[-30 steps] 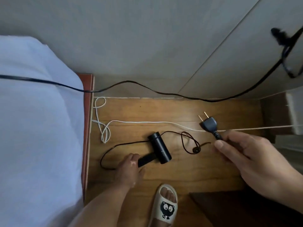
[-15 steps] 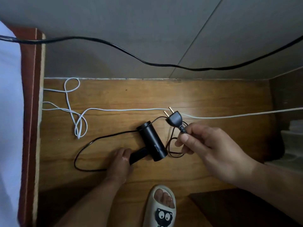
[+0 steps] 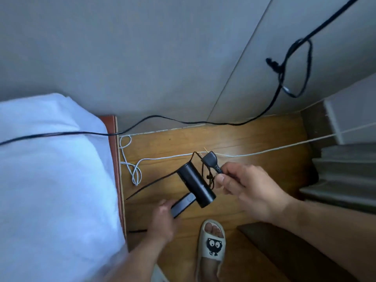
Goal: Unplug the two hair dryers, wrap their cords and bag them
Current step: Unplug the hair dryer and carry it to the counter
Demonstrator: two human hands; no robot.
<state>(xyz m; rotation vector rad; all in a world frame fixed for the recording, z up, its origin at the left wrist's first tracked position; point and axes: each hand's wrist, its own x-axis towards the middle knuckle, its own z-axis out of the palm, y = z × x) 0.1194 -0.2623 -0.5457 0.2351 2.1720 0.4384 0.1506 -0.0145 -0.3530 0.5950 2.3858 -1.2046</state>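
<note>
A black hair dryer (image 3: pixel 195 184) is held just above the wooden floor, barrel pointing up-left. My left hand (image 3: pixel 162 219) grips its folding handle (image 3: pixel 182 204) from below. My right hand (image 3: pixel 247 189) pinches the dryer's cord just behind the black two-pin plug (image 3: pixel 209 159), right beside the barrel's far end. Loose loops of the thin black cord (image 3: pixel 207 176) hang between plug and barrel, and another stretch (image 3: pixel 150 185) trails left across the floor. A second black cable (image 3: pixel 183 121) runs along the wall and up to the right, ending in a loop (image 3: pixel 299 66).
A bed with a white sheet (image 3: pixel 50 180) and red-brown frame (image 3: pixel 114 159) fills the left. A white cord (image 3: pixel 254 152) crosses the floor and tangles near the bed. My slippered foot (image 3: pixel 211 243) stands below the dryer. Grey steps (image 3: pixel 345 180) and a dark board (image 3: pixel 284 251) lie right.
The dryer has come up off the floor and nearer, still in my left hand. My right hand stays at the barrel with the plug. The view has swung left, showing the bed again.
</note>
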